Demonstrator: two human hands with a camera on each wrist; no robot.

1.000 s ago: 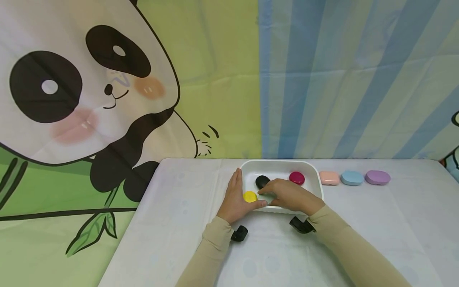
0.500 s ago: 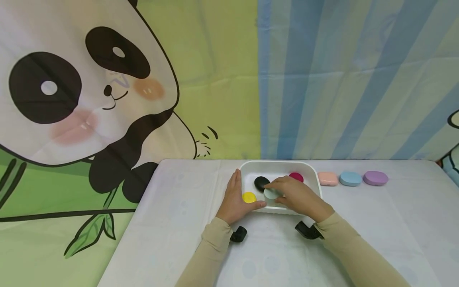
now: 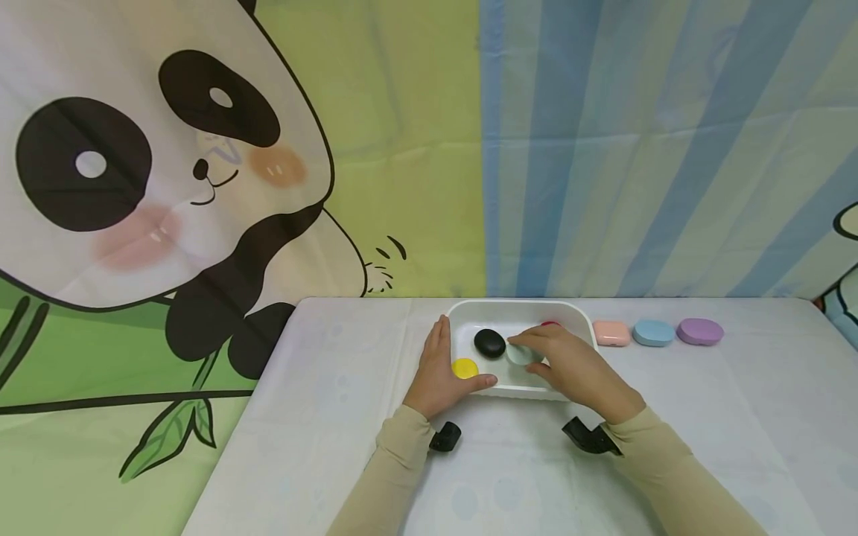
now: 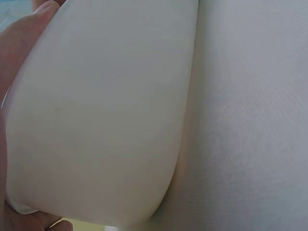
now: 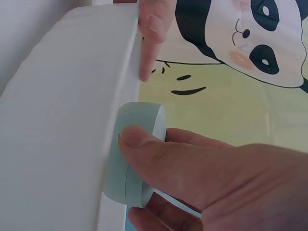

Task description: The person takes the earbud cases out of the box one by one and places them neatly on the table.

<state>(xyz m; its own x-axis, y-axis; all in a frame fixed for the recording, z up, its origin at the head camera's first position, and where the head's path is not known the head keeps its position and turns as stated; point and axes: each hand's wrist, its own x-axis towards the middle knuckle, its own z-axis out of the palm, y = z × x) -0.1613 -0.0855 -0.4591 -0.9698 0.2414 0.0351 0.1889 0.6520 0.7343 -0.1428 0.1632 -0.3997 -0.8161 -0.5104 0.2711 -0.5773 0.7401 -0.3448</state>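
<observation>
My right hand (image 3: 582, 372) holds a pale green earbud case (image 3: 520, 356) between thumb and fingers, inside a white tray (image 3: 536, 391). In the right wrist view the case (image 5: 117, 168) stands out above the tray's rim, a seam running along its side. My left hand (image 3: 442, 376) grips the tray's near left corner, thumb along the front rim and fingers against the left side. Also in the tray are a black oval case (image 3: 490, 344), a yellow round case (image 3: 465, 368) and a crimson case (image 3: 550, 324), mostly hidden behind my right hand.
Just right of the tray a peach case (image 3: 612, 333), a blue case (image 3: 653, 333) and a purple case (image 3: 700, 332) form a row on the white-covered table (image 3: 724, 439). A printed panda curtain (image 3: 415, 149) hangs behind the table.
My right hand has moved to the right with the pale green case, away from the black and yellow ones, now hiding most of the crimson case. The left hand stays on the tray.
</observation>
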